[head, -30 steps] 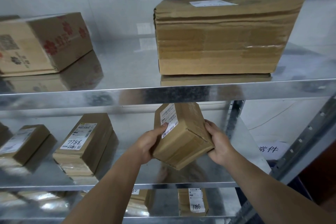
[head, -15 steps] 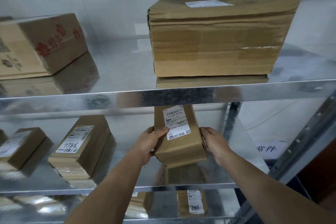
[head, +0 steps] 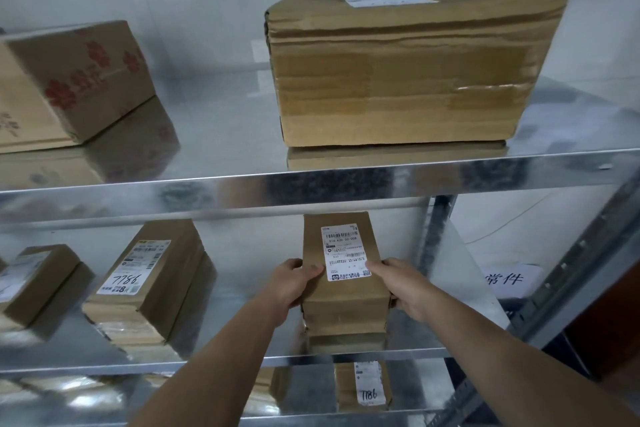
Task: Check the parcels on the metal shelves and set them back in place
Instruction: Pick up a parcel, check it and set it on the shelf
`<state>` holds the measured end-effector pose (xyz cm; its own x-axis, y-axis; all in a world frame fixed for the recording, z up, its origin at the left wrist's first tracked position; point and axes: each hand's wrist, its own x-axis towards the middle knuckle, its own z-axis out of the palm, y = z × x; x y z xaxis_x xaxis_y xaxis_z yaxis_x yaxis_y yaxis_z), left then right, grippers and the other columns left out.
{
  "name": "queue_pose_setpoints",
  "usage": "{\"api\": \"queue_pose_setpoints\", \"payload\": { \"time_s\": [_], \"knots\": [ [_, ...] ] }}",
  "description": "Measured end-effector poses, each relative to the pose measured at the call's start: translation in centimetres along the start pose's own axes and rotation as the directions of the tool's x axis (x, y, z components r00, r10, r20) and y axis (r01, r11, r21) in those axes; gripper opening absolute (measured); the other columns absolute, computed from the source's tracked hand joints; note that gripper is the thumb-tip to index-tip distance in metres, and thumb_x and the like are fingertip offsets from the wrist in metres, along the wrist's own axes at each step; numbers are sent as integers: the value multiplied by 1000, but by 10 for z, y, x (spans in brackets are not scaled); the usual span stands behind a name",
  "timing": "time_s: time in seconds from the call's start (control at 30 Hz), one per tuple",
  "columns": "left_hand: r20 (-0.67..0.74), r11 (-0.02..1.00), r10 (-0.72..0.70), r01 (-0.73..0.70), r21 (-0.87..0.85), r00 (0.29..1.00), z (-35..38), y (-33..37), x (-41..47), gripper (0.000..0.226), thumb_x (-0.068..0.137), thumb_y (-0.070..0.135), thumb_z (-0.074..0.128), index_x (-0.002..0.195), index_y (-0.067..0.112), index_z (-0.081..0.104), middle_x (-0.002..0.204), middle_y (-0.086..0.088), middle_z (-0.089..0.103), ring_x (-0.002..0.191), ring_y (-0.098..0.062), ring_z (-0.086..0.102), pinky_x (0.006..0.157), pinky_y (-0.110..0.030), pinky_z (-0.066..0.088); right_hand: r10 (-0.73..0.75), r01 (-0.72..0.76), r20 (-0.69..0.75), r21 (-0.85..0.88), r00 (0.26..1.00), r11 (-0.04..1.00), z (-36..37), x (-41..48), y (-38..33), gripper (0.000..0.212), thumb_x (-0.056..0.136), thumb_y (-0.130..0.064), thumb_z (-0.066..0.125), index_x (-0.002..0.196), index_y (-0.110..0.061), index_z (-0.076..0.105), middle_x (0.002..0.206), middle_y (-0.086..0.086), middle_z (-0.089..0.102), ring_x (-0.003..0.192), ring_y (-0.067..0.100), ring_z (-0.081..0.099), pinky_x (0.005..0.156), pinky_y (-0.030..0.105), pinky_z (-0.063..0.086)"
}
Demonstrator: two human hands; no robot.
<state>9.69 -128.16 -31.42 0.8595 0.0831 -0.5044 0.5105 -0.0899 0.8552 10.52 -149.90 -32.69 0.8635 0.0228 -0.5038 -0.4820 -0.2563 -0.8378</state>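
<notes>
The small cardboard parcel (head: 346, 302) sits on the right part of the middle metal shelf (head: 450, 274), with its white shipping label (head: 344, 251) facing up. The left hand (head: 294, 284) grips its left side, thumb lying on top just left of the label. The right hand (head: 405, 284) grips the right side, thumb on the label's near right corner. The remaining fingers wrap round the sides, out of sight. A parcel marked 7786 (head: 145, 274) lies well to the left.
</notes>
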Motion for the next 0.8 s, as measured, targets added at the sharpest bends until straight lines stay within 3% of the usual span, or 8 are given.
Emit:
{"api": "queue_pose_setpoints", "payload": {
  "time_s": [0.17,0.37,0.5,0.8],
  "knots": [
    [17,1000,-11,11,27,1000,5,-8,4,47,94,24,73,135,9,55,116,-7,70,98,-20,68,77,-31,55,11,-11,1,-41,1000,999,-1,3,2,34,96,-45,68,113,-15,64,109,3,75,103,24,70,99,50,56],
    [20,999,-2,1,47,1000,9,-11,11,55,91,22,77,137,10,51,123,-11,69,107,-27,69,100,-44,55,13,-15,-25,-68,1000,998,2,7,5,33,96,-44,68,111,-16,60,110,3,73,103,25,69,98,51,56],
    [3,997,-1,1,79,1000,9,-12,15,56,90,24,78,137,12,51,123,-11,69,108,-29,68,102,-47,54,15,-17,-24,-92,1000,996,2,6,0,24,99,-38,66,106,-16,59,109,3,72,102,24,69,98,50,56],
    [-66,983,26,-14,183,998,15,-12,20,35,93,23,73,122,15,56,120,-8,68,109,-28,65,102,-46,53,-25,18,-44,-151,999,988,8,5,-6,11,104,-29,60,105,-19,64,114,2,72,104,22,67,100,45,55]
  ]
}}
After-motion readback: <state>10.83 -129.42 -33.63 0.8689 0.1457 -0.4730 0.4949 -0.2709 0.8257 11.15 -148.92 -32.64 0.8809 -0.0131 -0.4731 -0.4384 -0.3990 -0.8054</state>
